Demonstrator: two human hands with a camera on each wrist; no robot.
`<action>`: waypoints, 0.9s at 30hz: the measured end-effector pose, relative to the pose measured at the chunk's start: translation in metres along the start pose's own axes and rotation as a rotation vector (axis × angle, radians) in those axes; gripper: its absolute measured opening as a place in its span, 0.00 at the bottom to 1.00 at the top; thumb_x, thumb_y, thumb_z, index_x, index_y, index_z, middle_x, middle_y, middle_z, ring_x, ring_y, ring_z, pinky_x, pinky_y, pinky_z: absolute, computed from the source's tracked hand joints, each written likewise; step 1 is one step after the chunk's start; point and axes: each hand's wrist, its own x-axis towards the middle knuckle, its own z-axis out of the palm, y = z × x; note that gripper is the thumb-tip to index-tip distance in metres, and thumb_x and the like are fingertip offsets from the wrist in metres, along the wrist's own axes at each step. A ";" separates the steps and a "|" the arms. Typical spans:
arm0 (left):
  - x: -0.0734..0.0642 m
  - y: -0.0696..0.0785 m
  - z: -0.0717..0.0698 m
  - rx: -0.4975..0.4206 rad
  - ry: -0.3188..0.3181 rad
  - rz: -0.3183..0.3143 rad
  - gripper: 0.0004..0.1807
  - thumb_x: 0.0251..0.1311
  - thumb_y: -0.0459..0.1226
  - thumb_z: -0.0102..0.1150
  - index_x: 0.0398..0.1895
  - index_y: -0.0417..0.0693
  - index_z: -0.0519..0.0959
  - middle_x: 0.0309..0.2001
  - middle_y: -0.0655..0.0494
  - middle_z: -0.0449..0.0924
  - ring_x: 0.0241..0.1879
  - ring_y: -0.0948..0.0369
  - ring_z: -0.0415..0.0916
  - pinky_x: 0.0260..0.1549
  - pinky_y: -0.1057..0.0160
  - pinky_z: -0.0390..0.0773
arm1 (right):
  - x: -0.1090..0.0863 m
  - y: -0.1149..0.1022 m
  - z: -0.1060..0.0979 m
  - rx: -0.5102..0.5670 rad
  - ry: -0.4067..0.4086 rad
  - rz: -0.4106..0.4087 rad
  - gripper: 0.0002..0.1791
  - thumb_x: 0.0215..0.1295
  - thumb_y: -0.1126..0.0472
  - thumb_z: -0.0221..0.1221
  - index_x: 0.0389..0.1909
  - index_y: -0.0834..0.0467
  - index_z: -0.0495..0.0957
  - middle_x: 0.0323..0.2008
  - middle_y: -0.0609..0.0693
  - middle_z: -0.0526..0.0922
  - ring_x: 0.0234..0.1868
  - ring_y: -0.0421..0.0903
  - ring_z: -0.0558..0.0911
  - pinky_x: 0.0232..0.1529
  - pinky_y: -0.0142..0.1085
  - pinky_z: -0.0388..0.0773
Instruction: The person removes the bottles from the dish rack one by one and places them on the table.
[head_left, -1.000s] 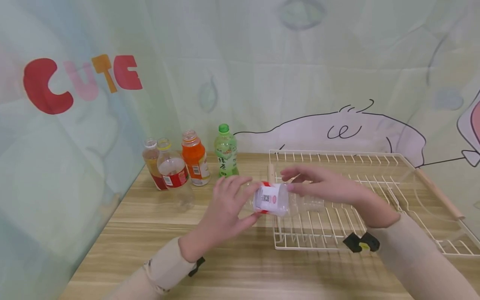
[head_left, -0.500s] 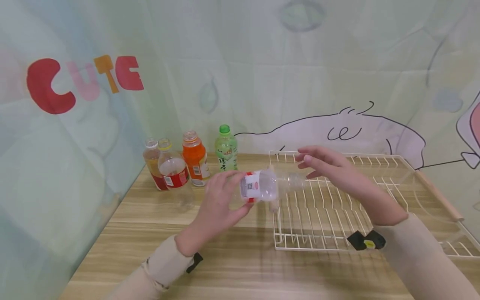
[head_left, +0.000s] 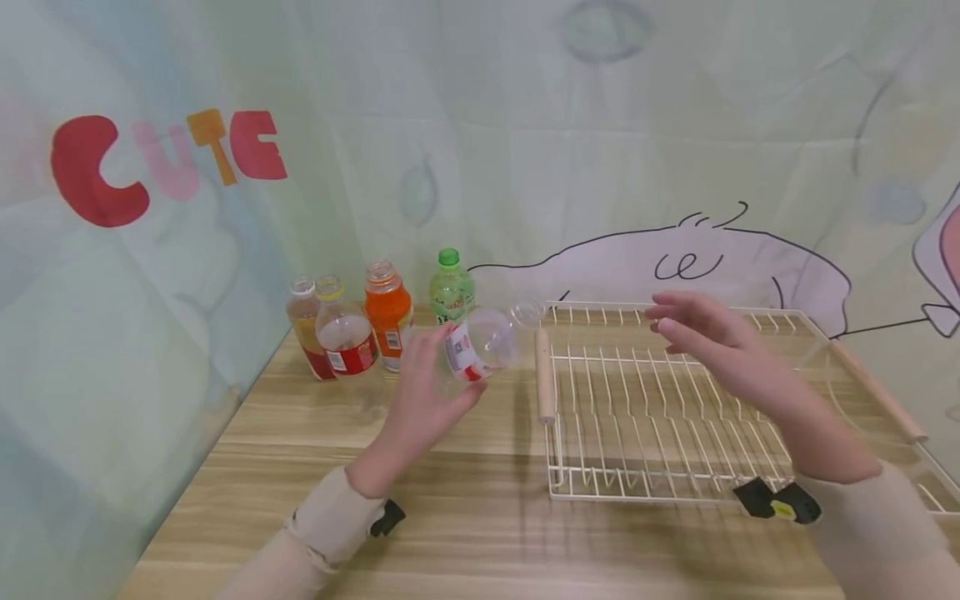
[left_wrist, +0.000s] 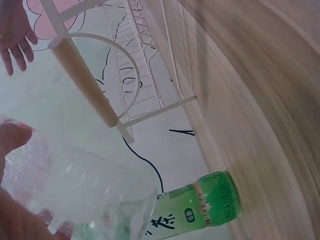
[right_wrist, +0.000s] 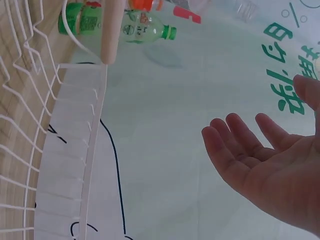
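My left hand (head_left: 423, 392) grips a clear plastic bottle (head_left: 495, 333) round its red-and-white label, tilted with its neck up to the right. In the left wrist view the clear bottle (left_wrist: 85, 180) fills the lower left, the thumb on its side. Behind it stands a green tea bottle (head_left: 452, 287), partly covered by the held bottle. My right hand (head_left: 716, 346) hovers over the white wire rack (head_left: 637, 417), fingers loosely bent with nothing in them. The right wrist view shows that hand (right_wrist: 265, 160) palm up against the curtain, apart from the rack.
Left of the green bottle stand an orange bottle (head_left: 387, 308), a clear bottle with a red label (head_left: 348, 346) and a brown-tinted bottle (head_left: 303, 321). The rack has wooden handles (head_left: 545, 375) on its sides. A printed curtain (head_left: 480, 150) hangs behind the wooden table (head_left: 450, 533).
The held bottle has moved left, away from the rack, and its neck has swung upward. My right hand has let go of the bottle and drawn off to the right.
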 end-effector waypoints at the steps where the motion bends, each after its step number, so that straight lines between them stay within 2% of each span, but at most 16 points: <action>1: 0.000 -0.001 0.000 -0.016 0.008 -0.015 0.41 0.49 0.36 0.72 0.66 0.40 0.63 0.56 0.45 0.67 0.57 0.51 0.62 0.56 0.46 0.70 | -0.002 0.002 -0.002 -0.017 0.012 0.004 0.23 0.75 0.61 0.47 0.67 0.63 0.62 0.59 0.56 0.74 0.51 0.30 0.75 0.48 0.22 0.74; 5: 0.001 -0.007 0.001 -0.088 0.026 -0.085 0.40 0.50 0.35 0.71 0.67 0.44 0.62 0.58 0.46 0.64 0.59 0.52 0.60 0.59 0.45 0.69 | -0.012 0.010 -0.012 -0.115 0.065 0.031 0.25 0.74 0.59 0.48 0.68 0.61 0.61 0.60 0.62 0.72 0.48 0.26 0.75 0.47 0.18 0.71; 8: 0.002 -0.012 0.001 -0.131 0.041 -0.114 0.40 0.51 0.35 0.70 0.67 0.45 0.61 0.60 0.46 0.62 0.60 0.52 0.60 0.61 0.45 0.67 | -0.020 0.018 -0.017 -0.174 0.113 0.019 0.24 0.73 0.60 0.50 0.67 0.62 0.62 0.58 0.64 0.73 0.48 0.24 0.73 0.46 0.16 0.69; 12: 0.002 -0.017 0.002 -0.161 0.058 -0.151 0.40 0.52 0.34 0.69 0.67 0.44 0.60 0.62 0.45 0.61 0.63 0.51 0.59 0.63 0.45 0.64 | -0.032 0.028 -0.022 -0.208 0.171 -0.014 0.23 0.71 0.64 0.52 0.65 0.66 0.65 0.56 0.60 0.74 0.49 0.22 0.72 0.46 0.13 0.68; 16: 0.001 -0.020 0.003 -0.166 0.068 -0.192 0.40 0.53 0.34 0.69 0.67 0.45 0.59 0.63 0.46 0.60 0.64 0.51 0.58 0.64 0.44 0.63 | -0.045 0.037 -0.024 -0.244 0.208 -0.019 0.23 0.70 0.66 0.53 0.63 0.68 0.65 0.55 0.61 0.74 0.49 0.22 0.70 0.46 0.11 0.66; 21: 0.001 -0.025 0.006 -0.156 0.076 -0.231 0.40 0.53 0.35 0.69 0.67 0.43 0.58 0.64 0.45 0.59 0.65 0.51 0.58 0.65 0.45 0.62 | -0.061 0.050 -0.029 -0.284 0.229 -0.008 0.23 0.68 0.67 0.55 0.61 0.71 0.66 0.54 0.70 0.73 0.50 0.19 0.67 0.46 0.10 0.64; 27: 0.002 -0.033 0.008 -0.173 0.062 -0.296 0.42 0.55 0.36 0.68 0.69 0.43 0.55 0.66 0.44 0.58 0.67 0.49 0.57 0.67 0.44 0.59 | -0.082 0.066 -0.032 -0.348 0.194 0.044 0.22 0.68 0.65 0.56 0.61 0.69 0.68 0.53 0.71 0.75 0.46 0.16 0.67 0.41 0.14 0.68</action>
